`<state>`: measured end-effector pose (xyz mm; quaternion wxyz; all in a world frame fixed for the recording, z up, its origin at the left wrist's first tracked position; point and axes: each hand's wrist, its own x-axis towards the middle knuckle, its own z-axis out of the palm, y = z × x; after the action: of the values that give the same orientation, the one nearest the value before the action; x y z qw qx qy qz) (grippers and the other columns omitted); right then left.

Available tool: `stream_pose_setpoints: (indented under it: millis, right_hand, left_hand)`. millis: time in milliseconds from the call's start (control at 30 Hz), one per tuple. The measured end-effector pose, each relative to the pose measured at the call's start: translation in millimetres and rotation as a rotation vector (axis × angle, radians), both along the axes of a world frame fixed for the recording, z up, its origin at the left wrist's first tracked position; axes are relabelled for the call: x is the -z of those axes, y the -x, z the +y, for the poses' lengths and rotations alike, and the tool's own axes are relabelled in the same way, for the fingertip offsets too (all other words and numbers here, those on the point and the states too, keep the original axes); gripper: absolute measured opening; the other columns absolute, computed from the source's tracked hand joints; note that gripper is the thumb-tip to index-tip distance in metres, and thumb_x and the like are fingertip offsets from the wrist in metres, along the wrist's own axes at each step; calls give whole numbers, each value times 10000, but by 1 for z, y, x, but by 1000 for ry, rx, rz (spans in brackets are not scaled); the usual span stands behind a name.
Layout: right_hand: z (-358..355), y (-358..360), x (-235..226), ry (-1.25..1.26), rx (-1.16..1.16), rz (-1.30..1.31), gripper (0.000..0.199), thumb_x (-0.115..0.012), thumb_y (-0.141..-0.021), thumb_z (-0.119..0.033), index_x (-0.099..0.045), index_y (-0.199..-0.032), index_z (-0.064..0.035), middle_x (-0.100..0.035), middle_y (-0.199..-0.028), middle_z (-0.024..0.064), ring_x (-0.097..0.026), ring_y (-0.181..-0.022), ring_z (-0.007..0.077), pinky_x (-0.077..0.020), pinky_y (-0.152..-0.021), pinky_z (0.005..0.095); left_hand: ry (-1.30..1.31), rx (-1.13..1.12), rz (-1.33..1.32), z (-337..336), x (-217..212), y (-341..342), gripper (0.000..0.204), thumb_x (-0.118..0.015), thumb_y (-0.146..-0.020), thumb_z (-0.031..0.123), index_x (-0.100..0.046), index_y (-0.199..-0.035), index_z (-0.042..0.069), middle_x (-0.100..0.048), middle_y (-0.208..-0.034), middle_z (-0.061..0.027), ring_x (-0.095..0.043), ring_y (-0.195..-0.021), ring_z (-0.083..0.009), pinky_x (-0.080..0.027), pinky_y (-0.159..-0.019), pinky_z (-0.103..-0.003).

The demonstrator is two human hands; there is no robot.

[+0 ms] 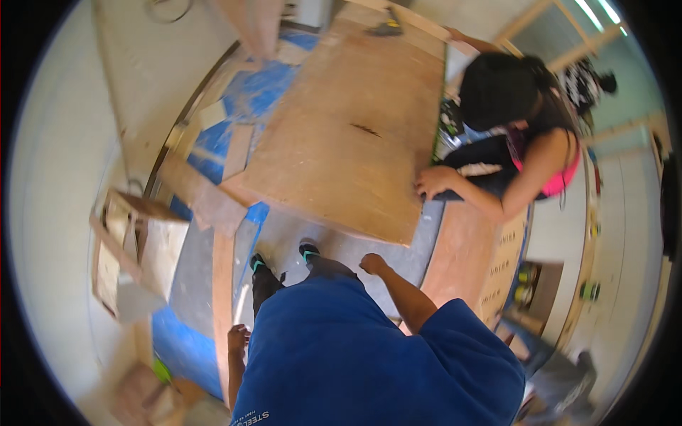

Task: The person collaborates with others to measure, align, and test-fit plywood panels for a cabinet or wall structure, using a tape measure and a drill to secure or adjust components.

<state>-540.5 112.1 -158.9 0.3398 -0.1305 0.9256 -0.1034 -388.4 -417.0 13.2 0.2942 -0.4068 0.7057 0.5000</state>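
Note:
I stand at the near end of a large plywood sheet [348, 135] that lies flat in front of me. My right hand [372, 263] hangs just below the sheet's near edge with its fingers curled and nothing in it. My left hand [238, 339] is down by my hip, fingers loosely closed, holding nothing. Both hands are apart from the sheet. A co-worker at the right crouches beside the sheet and rests a hand [435, 181] on its right edge.
A long wooden plank [223, 284] lies on the floor at my left, over blue floor covering [181, 348]. An open wooden box [135, 248] stands further left. Wood offcuts [234, 149] lie past it. A pegboard-fronted bench [497, 263] sits at the right.

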Motion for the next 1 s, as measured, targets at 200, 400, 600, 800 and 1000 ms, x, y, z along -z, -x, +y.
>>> stream_pose_setpoints:
  millis: [200,400,600,800,1000]
  right_hand:
    - [-42,-74,-41,223,1075,-76,289,-594,-730,-299,-646,-874,-54,-625,-840,148,-588,-788,259,-458,-722,345]
    - [-136,-133,-39,233,1059,-24,226,-646,-735,-273,-648,-862,-86,-643,-751,103,-596,-637,169,-480,-606,315]
    - [-217,-173,-46,232,1137,-27,290,-670,-723,-283,-636,-919,-73,-640,-740,99,-604,-634,176,-482,-630,316]
    - [-248,-204,-47,248,1203,-188,304,-671,-721,-289,-634,-908,-52,-640,-739,111,-613,-627,178,-489,-620,313]
    - [-245,-175,-52,224,1240,-71,314,-645,-730,-306,-634,-907,-47,-642,-747,111,-618,-651,178,-488,-628,316]
  left_hand:
    - [-107,353,59,-113,42,91,148,-506,-762,71,-532,-908,73,-536,-626,-75,-500,-450,-165,-405,-386,-271]
    - [-112,124,125,-190,41,214,220,-459,-755,101,-500,-968,63,-527,-640,-80,-492,-441,-163,-410,-376,-282]
    - [-128,287,93,-207,41,268,259,-382,-723,-17,-534,-925,40,-475,-564,-61,-468,-408,-158,-385,-342,-272]
    - [-122,512,-131,-198,81,256,180,-412,-845,177,-538,-937,87,-463,-576,-73,-483,-442,-205,-391,-358,-330]
    - [-123,734,-159,-214,84,232,190,-408,-834,133,-556,-918,48,-482,-580,-86,-467,-424,-184,-395,-374,-302]
